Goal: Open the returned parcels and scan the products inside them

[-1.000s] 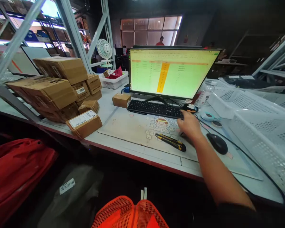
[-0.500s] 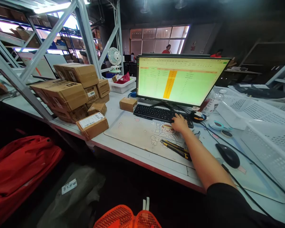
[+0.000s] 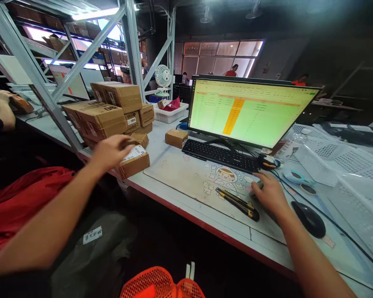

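My left hand (image 3: 110, 153) is stretched over the near end of a small brown carton with a white label (image 3: 136, 163). Its fingers are bent and apart, with nothing between them; whether it touches the carton I cannot tell. On the desk mat, my right hand (image 3: 270, 191) is closed around a small greyish thing (image 3: 257, 188), mostly hidden by the fingers. Just left of that hand lies a pair of black-and-yellow utility knives (image 3: 238, 203). The black keyboard (image 3: 219, 155) is beyond it, below the monitor (image 3: 251, 111). A black mouse (image 3: 309, 219) rests to its right.
Stacked cartons (image 3: 102, 118) stand beside a metal rack post at left. A single carton (image 3: 176, 138) sits left of the keyboard. White baskets (image 3: 360, 165) line the right side. An orange basket (image 3: 161, 281) is below the desk edge. At far left, another person's hand (image 3: 3, 107) shows.
My right hand has left the keyboard and come back toward me onto the greyish thing. My left hand has come into view, reaching to the labelled carton. The view has shifted slightly left.
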`<action>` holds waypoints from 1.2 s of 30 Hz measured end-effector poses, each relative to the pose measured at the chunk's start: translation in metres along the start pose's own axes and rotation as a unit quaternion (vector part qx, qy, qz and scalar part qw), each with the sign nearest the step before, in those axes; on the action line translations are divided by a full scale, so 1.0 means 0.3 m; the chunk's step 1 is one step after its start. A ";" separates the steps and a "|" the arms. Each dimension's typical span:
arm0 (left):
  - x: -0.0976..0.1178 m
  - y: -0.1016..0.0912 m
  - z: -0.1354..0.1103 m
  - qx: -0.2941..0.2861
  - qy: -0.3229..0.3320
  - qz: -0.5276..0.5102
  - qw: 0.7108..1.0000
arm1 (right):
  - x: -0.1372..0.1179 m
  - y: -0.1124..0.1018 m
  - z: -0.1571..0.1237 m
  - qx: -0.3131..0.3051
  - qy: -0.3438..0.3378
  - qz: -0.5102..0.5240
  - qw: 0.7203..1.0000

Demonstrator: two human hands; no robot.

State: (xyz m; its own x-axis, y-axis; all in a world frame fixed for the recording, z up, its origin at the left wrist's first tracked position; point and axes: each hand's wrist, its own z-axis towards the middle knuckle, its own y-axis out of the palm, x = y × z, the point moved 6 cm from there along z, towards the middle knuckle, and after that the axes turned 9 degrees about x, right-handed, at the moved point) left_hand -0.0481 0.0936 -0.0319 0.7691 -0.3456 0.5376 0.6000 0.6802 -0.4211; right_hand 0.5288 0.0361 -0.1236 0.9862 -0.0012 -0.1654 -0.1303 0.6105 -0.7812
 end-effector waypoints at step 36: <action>0.421 0.615 -0.419 -0.241 -0.438 -0.681 0.535 | -0.076 -0.243 -0.213 -0.174 0.151 -0.096 0.968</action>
State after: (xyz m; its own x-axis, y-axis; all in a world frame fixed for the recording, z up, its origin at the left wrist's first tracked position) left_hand 0.1872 0.0941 -0.1336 -0.7255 0.2707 0.6327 0.6216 -0.1367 0.7713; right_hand 0.5094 -0.0590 -0.1013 0.9277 -0.3519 -0.1245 -0.0255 0.2730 -0.9617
